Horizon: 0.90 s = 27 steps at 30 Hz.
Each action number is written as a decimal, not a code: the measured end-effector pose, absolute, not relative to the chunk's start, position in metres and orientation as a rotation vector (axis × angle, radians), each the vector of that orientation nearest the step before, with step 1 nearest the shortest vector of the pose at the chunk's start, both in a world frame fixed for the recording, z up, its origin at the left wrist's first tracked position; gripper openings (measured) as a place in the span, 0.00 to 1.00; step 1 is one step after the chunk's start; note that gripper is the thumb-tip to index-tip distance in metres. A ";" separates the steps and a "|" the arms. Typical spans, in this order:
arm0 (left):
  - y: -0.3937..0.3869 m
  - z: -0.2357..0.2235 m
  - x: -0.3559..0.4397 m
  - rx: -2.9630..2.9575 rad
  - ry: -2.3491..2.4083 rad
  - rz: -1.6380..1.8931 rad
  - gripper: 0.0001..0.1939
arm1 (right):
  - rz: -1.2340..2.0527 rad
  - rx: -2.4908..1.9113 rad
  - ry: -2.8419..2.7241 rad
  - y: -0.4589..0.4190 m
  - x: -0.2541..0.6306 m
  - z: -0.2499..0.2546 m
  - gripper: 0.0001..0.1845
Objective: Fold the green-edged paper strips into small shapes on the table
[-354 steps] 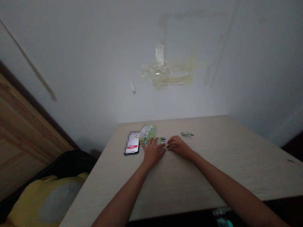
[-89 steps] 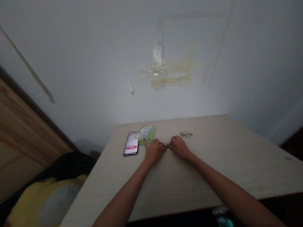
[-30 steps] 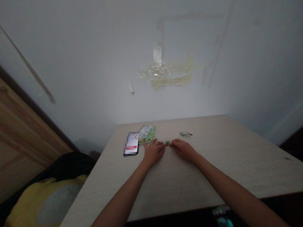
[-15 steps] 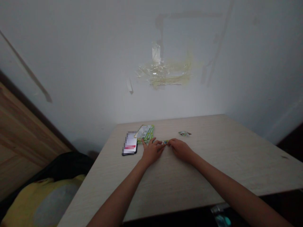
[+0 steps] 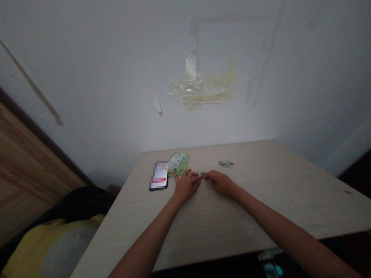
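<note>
Pinching a small, thin, green-white-and-blue piece point(image 5: 201, 174) below frame centre, the right hand point(image 5: 222, 183) is facing the left hand point(image 5: 186, 186), resting with fingers fanned, grip unclear. The pale wood-grain desk point(image 5: 290, 181) is stretching rightward, its front edge crossing the lower frame.

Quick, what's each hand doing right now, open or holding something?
Left hand: open, fingers spread, thumb side at the small colourful piece.
Right hand: fingers curled in at that piece's edge; grip cannot be told.
</note>
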<state>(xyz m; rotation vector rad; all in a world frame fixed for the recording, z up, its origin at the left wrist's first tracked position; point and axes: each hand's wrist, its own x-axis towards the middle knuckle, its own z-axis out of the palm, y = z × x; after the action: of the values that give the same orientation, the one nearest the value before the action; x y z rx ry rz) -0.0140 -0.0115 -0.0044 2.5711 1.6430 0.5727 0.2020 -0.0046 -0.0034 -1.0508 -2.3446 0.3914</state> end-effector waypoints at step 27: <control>-0.010 -0.004 -0.014 2.557 1.648 0.577 0.13 | 0.127 -1.370 -2.293 -0.006 0.195 -0.005 0.14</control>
<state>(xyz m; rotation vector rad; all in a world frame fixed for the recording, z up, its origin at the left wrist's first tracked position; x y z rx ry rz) -0.0141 -0.0104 -0.0040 2.5568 1.6478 0.5772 0.1945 -0.0059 -0.0047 -1.3698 -2.2929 0.1267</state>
